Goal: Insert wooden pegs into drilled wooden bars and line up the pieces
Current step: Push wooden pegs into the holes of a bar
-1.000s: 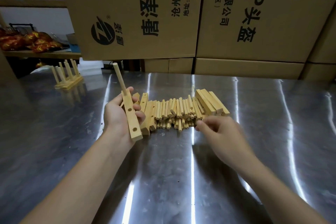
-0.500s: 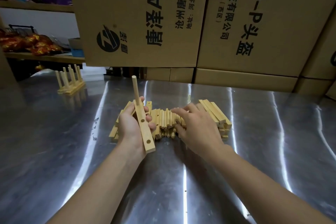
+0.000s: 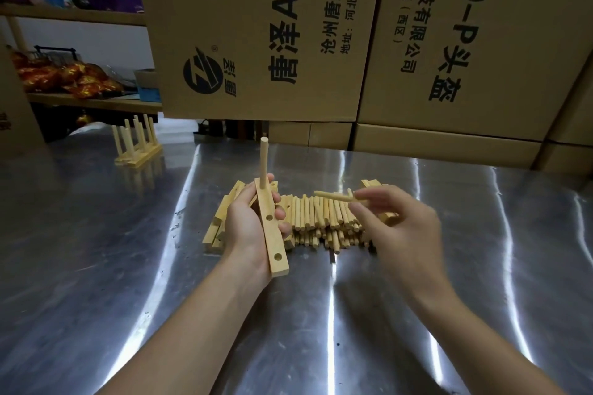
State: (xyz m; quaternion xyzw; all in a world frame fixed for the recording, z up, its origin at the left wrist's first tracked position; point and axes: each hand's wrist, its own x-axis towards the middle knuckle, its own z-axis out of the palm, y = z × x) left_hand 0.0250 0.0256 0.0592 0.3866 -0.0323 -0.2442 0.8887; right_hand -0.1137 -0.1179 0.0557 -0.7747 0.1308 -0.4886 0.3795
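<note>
Pegs and bars are our material. The drilled bar (image 3: pixel 271 234) is up off the table in our left hand (image 3: pixel 245 228), whose fingers curl round its upper and middle part. One peg (image 3: pixel 264 160) stands upright in the top hole. Two holes below it show empty, the middle hole (image 3: pixel 269 217) and the lower hole (image 3: pixel 278 256) near the bar's bottom end. Our right hand (image 3: pixel 401 228) hovers just right of the bar, above the pile. It pinches a loose peg (image 3: pixel 333 196) between thumb and fingertips. That peg lies roughly level, its free end pointing toward the bar but apart from it.

We judge both pieces light, stiff and dry. They are plain smooth wood with nothing to bend or crush, though a thin dowel could snap if levered sideways in a hole. The loose peg is round and may roll between the fingers, so we would hold it toward the back and leave the leading end free to enter. The bar has flat faces and takes a firm wrap. Our grip should keep off the hole being filled, and the middle hole sits right beside our fingertips.

Beneath lie the pile of pegs (image 3: pixel 321 224) and spare bars (image 3: pixel 221 218) on the steel table (image 3: pixel 321 314). Finished pieces (image 3: pixel 138 151) stand far left, with cardboard boxes (image 3: pixel 256 26) behind.
</note>
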